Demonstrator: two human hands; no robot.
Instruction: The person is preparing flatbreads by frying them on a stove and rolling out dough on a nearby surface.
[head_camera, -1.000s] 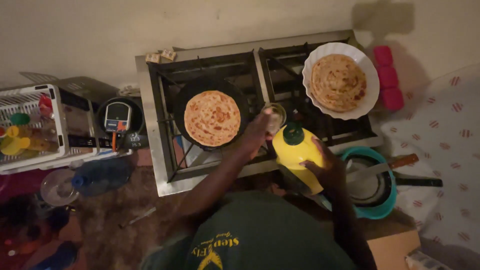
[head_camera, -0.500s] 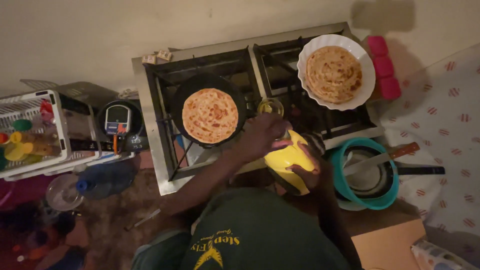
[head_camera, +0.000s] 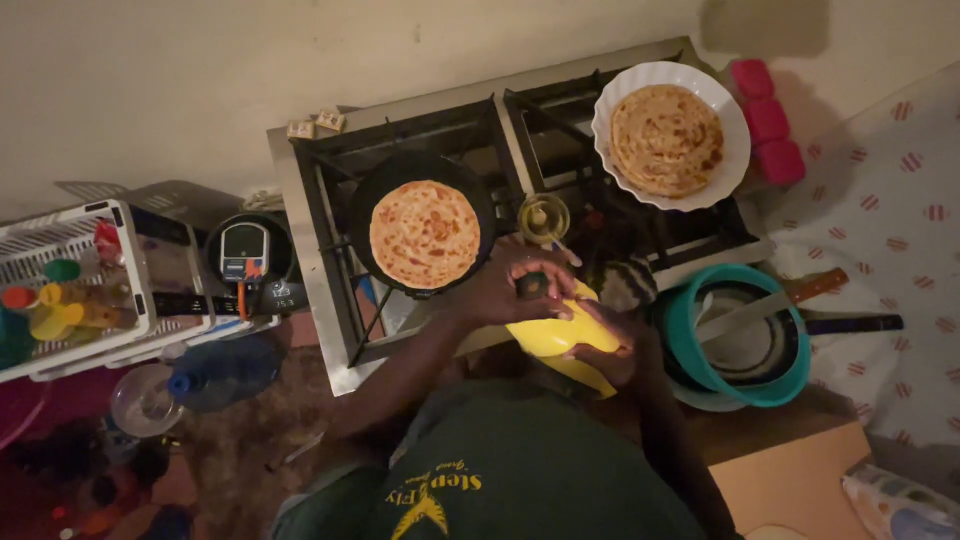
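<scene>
Yellow bottle held tilted just in front of the stove, near its front edge. Right hand clamped round the bottle body from below. Left hand closed on the dark cap at the bottle top, fingers wrapped tight. Black pan w/ a browned flatbread sat on the stove's left burner. Small glass cup btwn the burners, just behind the left hand. White plate w/ stacked flatbreads on the stove's right burner. Teal bowl w/ a knife across it, just right of the stove. White crate well left of the stove.
</scene>
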